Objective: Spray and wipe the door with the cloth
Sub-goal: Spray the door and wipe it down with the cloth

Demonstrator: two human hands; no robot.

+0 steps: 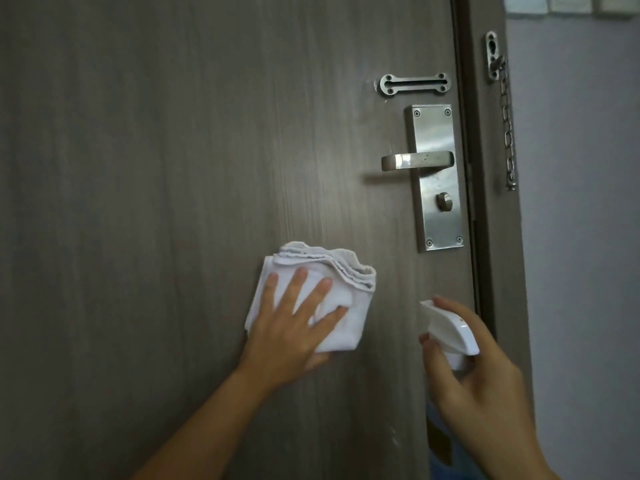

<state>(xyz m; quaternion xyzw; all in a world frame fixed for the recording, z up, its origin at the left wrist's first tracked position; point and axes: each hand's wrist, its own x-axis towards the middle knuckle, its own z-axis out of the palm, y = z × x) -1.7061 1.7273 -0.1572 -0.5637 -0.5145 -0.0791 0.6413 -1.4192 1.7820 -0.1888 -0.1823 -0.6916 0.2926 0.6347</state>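
Against the door [173, 168], spread fingers [298, 282] of the left hand [291, 334] press one folded white cloth [346, 289] flat, below the lever handle [415, 161]. Right hand [478, 386] fingers curl round one white spray bottle [450, 330] near the door's edge. One chain [507, 133] hangs on the frame.

Matt grey wood-grain door [173, 168], brushed-metal lever handle [415, 161] at two o'clock, soft white cloth [332, 271], glossy white plastic spray bottle [450, 336].
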